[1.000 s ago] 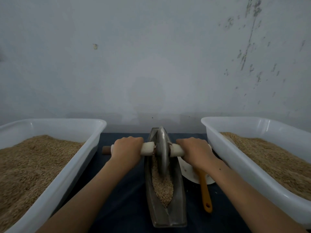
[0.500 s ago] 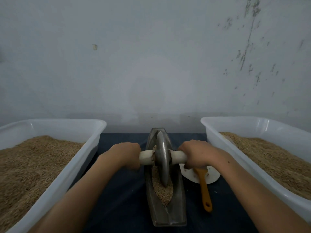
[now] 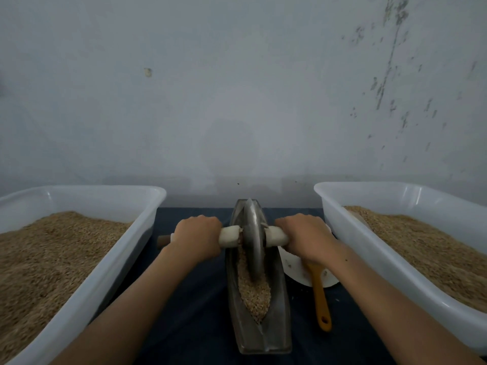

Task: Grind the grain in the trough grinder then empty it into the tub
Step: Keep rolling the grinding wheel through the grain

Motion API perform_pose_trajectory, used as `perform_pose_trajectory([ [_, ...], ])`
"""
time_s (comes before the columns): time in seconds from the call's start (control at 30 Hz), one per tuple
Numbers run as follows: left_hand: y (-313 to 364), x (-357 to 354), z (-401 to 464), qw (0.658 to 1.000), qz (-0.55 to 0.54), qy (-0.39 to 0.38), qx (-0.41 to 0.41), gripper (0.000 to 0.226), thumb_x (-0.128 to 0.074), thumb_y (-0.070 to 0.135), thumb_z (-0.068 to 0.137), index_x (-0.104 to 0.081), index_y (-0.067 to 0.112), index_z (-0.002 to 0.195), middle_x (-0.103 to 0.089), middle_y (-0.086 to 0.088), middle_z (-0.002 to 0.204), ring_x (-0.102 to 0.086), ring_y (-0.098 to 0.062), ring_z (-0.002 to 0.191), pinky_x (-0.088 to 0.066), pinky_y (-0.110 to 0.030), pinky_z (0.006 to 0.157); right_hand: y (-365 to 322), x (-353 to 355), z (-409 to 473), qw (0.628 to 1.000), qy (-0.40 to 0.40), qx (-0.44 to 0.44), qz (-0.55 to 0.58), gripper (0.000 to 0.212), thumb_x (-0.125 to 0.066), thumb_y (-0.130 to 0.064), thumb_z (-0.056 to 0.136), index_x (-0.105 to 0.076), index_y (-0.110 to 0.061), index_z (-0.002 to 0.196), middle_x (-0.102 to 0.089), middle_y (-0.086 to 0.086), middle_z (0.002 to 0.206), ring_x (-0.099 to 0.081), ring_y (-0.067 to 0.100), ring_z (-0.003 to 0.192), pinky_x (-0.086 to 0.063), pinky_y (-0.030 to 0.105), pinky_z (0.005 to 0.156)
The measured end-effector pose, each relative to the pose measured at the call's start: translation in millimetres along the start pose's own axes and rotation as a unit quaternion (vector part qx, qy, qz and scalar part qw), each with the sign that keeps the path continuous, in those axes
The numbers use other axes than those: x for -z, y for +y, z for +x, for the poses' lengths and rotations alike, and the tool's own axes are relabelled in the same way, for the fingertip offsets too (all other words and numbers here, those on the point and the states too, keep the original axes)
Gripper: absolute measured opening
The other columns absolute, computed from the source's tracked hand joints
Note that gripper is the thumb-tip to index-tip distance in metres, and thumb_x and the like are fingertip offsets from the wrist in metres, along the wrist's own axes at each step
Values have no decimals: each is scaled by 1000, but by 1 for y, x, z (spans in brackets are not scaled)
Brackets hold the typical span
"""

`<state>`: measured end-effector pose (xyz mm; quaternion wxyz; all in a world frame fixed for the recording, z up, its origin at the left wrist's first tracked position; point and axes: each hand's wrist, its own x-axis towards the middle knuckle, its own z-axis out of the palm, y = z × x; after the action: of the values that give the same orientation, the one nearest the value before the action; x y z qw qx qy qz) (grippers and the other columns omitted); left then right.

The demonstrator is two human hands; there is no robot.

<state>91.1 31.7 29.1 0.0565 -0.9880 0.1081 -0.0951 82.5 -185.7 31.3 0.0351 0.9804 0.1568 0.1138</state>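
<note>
Grinder: a long, narrow metal trough, boat-shaped and dull grey, lay lengthwise on the dark cloth at the middle of the scene, its near end toward six o'clock and its far tip toward twelve.
Wheel: a thin grey metal disc stood upright on edge in the far half of the trough, its lower rim sunk in the grain.
Axle: a pale cylindrical handle ran through the wheel's hub and stuck out toward nine and three o'clock; a brown wooden stub showed beyond the left fist.
Grain: tan kernels filled the trough's groove from beneath the wheel to a point near the six o'clock end.
Left hand: the left hand was curled in a fist round the handle at nine o'clock of the wheel.
Right hand: the right hand gripped the handle at three o'clock of the wheel, fingers wrapped over it.
Left tub: a white plastic tub at nine o'clock of the grinder held a heap of tan grain.
Right tub: a second white tub at three o'clock also held grain.
Plate: a white plate lay between grinder and right tub, partly under the right wrist.
Brush: an orange handle rested on the plate, its end toward six o'clock; its head was hidden.
Wall: a pale, scuffed wall stood at twelve o'clock.
</note>
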Motion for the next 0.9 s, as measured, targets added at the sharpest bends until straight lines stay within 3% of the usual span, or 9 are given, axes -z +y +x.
perform_pose_trajectory([
  [0.13, -3, 10, -2, 991, -29, -131, -7, 50, -71, 34, 77, -53, 16, 120, -61, -4, 109, -52, -17, 84, -41, -29, 72, 1, 15, -3, 989, -148, 7, 24, 35, -70, -23, 82, -60, -24, 116, -66, 0, 105, -62, 17, 93, -48, 30, 73],
  [0.23, -3, 12, -4, 988, -32, -150, -8, 51, -72, 34, 77, -52, 15, 121, -61, -4, 110, -49, -16, 83, -40, -29, 72, 1, 17, -4, 984, -176, 5, 35, 38, -73, -24, 81, -60, -23, 116, -66, 0, 107, -62, 17, 94, -49, 31, 77],
  [0.33, -2, 8, -3, 995, -17, -98, -1, 45, -69, 32, 79, -54, 17, 119, -62, -3, 107, -53, -17, 85, -39, -30, 71, 0, 12, -3, 992, -128, -2, 20, 32, -68, -22, 83, -60, -25, 115, -66, 0, 104, -62, 17, 92, -48, 31, 74],
  [0.5, -1, -6, 1, 998, -23, 48, 17, 22, -57, 28, 86, -54, 22, 107, -62, 0, 102, -59, -21, 92, -36, -31, 69, -4, -6, 0, 997, 76, -6, -9, 8, -54, -20, 91, -50, -26, 95, -65, -3, 96, -58, 17, 82, -33, 29, 66],
  [0.6, 0, -10, 1, 996, -29, 83, 17, 17, -55, 28, 88, -52, 23, 104, -61, 1, 100, -58, -19, 88, -35, -30, 67, -5, -12, 0, 993, 120, -1, -10, 6, -54, -22, 92, -50, -25, 96, -64, -4, 93, -58, 17, 82, -32, 28, 67],
  [0.7, 0, -6, 1, 998, -18, 52, 11, 23, -57, 29, 86, -54, 22, 108, -62, 0, 103, -59, -19, 91, -36, -30, 68, -4, -6, 0, 997, 74, -3, -7, 8, -54, -22, 91, -51, -26, 98, -64, -3, 95, -59, 18, 86, -33, 29, 67],
  [0.9, -2, 9, -3, 994, -16, -108, -7, 45, -69, 33, 78, -54, 17, 117, -62, -1, 104, -50, -15, 79, -41, -29, 71, 2, 15, -3, 989, -147, 10, 29, 33, -70, -23, 82, -60, -27, 113, -65, -3, 103, -57, 13, 85, -39, 26, 64],
])
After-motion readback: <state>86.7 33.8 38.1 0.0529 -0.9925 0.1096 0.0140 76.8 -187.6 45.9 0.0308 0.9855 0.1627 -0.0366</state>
